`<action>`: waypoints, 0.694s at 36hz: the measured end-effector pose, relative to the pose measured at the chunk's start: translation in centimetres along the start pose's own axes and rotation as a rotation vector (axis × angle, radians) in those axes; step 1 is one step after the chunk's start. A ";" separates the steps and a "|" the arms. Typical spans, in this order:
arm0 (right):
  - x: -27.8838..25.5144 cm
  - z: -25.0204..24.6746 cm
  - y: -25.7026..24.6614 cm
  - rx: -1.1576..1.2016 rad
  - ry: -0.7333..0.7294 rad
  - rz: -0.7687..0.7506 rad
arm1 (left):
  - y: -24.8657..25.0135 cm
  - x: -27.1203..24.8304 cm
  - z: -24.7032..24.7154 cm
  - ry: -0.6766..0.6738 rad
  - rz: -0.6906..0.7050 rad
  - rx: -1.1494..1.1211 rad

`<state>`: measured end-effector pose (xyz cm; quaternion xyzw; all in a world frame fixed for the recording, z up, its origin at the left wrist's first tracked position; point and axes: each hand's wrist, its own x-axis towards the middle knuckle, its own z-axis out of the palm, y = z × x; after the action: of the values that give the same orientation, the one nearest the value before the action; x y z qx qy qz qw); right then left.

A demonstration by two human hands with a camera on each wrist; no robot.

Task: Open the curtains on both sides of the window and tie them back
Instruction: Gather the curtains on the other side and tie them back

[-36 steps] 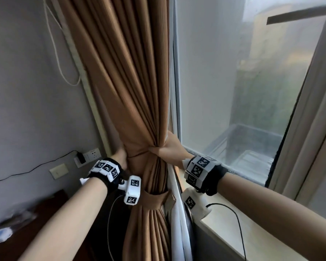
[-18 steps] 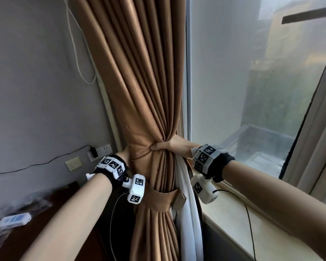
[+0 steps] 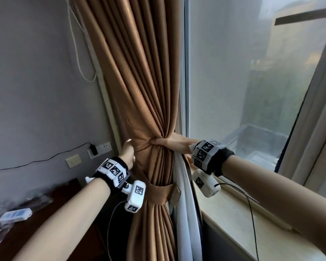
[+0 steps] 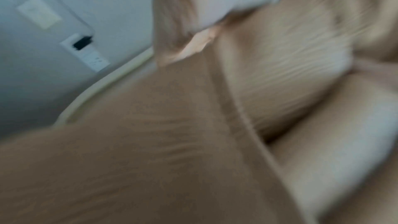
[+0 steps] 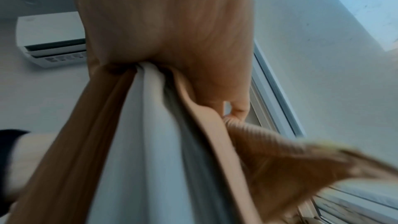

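The pleated brown fabric curtain hangs gathered into one thick bundle at the left edge of the window glass, its long axis running near vertical from the top of the head view down past the sill. Both hands meet it at the same height, straight ahead of the person. The right hand reaches in from the window side and its fingers curl round the waist of the bundle, squeezing the folds tight. The left hand comes from the wall side and lies against the bundle's left flank; whether its fingers grip the cloth or only press it I cannot tell, as they go behind the fabric and the left wrist view is blurred. Just below the hands a flat brown fabric tie-back band already wraps the bundle, loosely. A white lining layer hangs along the bundle's right edge. The band lies below both hands, slightly nearer the left wrist, so the coming move probably turns on reaching down along the curtain's axis to it.

Compared with a second ago, the view has swung left and up: more grey wall shows, and the curtain sits nearer the middle. The right hand's pinch looks tighter, the left hand higher on the flank.
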<state>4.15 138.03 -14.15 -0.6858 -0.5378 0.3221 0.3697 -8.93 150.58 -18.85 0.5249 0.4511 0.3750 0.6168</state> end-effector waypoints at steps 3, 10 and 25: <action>-0.2 -0.2 0.1 0.022 -0.001 -0.008 | 1.7 -3.7 -0.1 -0.076 0.183 0.054; -0.8 0.2 -0.3 0.067 -0.014 -0.019 | 3.0 -7.6 -0.3 -0.445 0.202 0.334; 0.3 -0.2 0.5 -0.100 -0.022 0.022 | 1.1 -10.1 5.5 0.094 0.329 0.549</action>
<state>4.64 138.18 -14.46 -0.7057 -0.5497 0.3063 0.3256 -6.81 139.58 -15.90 0.7198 0.4723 0.3578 0.3617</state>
